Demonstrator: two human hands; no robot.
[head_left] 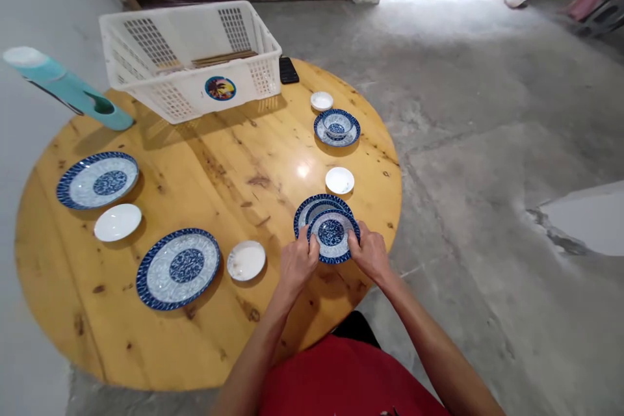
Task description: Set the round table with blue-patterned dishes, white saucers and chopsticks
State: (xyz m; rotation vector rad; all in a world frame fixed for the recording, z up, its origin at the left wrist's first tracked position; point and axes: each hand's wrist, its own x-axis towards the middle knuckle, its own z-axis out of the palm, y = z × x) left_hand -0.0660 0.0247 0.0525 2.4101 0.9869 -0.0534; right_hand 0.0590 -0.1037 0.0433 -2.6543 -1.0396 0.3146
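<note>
Between both hands is a round blue-and-white dish with a dark patterned rim, tilted towards me. My left hand grips its left edge, thumb on top. On the opposite edge my right hand is closed in the same way. Behind the dish, and partly covered by it, a larger blue-rimmed plate shows, with another curved rim inside it. Whether the held dish touches them I cannot tell. A small white dish stands just beyond, and another small dish lies left of my left hand.
The round wooden table also bears two blue-rimmed plates, a white dish, and a bowl on a plate. At the back stand a white plastic basket with sticks inside, a black phone-like object and a turquoise cylinder.
</note>
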